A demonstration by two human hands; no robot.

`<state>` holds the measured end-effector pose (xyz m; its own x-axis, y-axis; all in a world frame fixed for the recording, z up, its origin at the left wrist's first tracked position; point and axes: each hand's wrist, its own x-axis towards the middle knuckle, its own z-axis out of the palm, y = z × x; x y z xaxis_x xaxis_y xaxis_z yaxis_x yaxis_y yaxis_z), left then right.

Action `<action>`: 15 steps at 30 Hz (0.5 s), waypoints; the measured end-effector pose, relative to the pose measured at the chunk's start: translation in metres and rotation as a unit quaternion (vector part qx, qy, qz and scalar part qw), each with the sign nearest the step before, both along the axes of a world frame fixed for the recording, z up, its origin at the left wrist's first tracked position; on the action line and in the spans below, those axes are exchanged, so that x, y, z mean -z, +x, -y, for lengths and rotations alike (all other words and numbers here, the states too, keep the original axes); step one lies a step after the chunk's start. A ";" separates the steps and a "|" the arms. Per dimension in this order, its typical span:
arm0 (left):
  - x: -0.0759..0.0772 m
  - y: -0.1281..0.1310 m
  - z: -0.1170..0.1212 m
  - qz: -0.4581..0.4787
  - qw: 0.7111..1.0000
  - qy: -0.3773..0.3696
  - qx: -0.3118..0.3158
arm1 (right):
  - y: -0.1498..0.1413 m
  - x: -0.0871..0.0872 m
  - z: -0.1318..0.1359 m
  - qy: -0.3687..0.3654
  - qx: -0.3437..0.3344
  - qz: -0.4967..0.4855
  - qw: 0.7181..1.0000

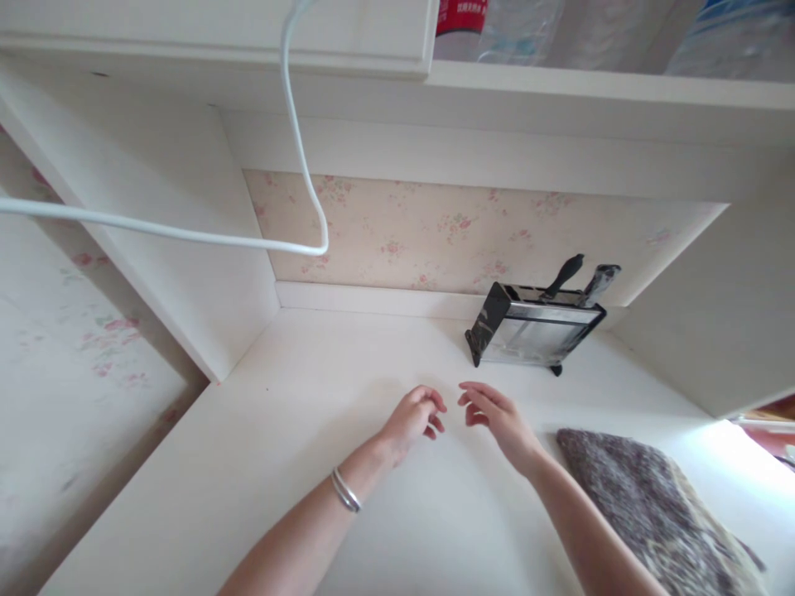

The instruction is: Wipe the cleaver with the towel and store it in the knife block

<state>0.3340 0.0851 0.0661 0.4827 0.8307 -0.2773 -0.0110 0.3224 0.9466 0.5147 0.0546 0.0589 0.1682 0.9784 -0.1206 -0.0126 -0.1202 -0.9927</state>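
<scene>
Here we are with our left hand (415, 420) and right hand (497, 418) hovering apart, empty and loosely curled, over the white countertop (323, 381), the knife block (537, 327) just beyond and the grey cloth (646, 505) beside our right forearm!

On the red label (460, 16) of a bottle (458, 45), in the upper shelf (596, 86), there is one line of small white Chinese characters — it seems to read "饮用天然水". The top of this label is cut by the picture edge — no other writing can be read.
</scene>
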 end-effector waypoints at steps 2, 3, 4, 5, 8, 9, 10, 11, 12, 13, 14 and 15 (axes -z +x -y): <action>-0.016 0.026 -0.017 0.001 1.000 0.028 0.004 | 0.044 -0.014 -0.012 0.006 0.078 0.030 0.996; -0.024 0.041 -0.027 0.000 0.999 0.047 0.003 | 0.067 -0.021 -0.019 0.011 0.121 0.046 0.992; -0.032 0.056 -0.037 -0.002 0.998 0.069 0.002 | 0.089 -0.028 -0.026 0.019 0.159 0.063 0.985; -0.040 0.071 -0.048 -0.003 0.996 0.092 -0.001 | 0.110 -0.036 -0.033 0.023 0.200 0.081 0.976; -0.061 0.112 -0.079 -0.002 0.987 0.163 -0.011 | 0.165 -0.059 -0.053 0.016 0.317 0.138 0.938; -0.066 0.124 -0.088 0.000 0.983 0.185 -0.014 | 0.179 -0.067 -0.059 0.013 0.344 0.152 0.926; -0.070 0.135 -0.096 0.001 0.979 0.205 -0.016 | 0.190 -0.074 -0.064 0.010 0.364 0.159 0.918; -0.073 0.144 -0.102 0.002 0.975 0.221 -0.019 | 0.199 -0.080 -0.069 0.008 0.375 0.159 0.913; -0.075 0.153 -0.107 0.001 0.972 0.232 -0.022 | 0.206 -0.086 -0.074 0.004 0.380 0.154 0.912; -0.077 0.161 -0.110 -0.002 0.971 0.238 -0.023 | 0.210 -0.090 -0.079 -0.002 0.379 0.146 0.914; -0.077 0.167 -0.112 -0.005 0.971 0.240 -0.023 | 0.213 -0.092 -0.082 -0.009 0.372 0.137 0.918; -0.077 0.173 -0.112 -0.008 0.971 0.239 -0.019 | 0.214 -0.094 -0.086 -0.016 0.359 0.126 0.925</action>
<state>0.5070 0.1975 0.1433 0.4472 0.8840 0.1363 0.0016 -0.1532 0.9882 0.7283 0.1402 0.1531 0.8002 0.5996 -0.0166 0.1296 -0.1999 -0.9712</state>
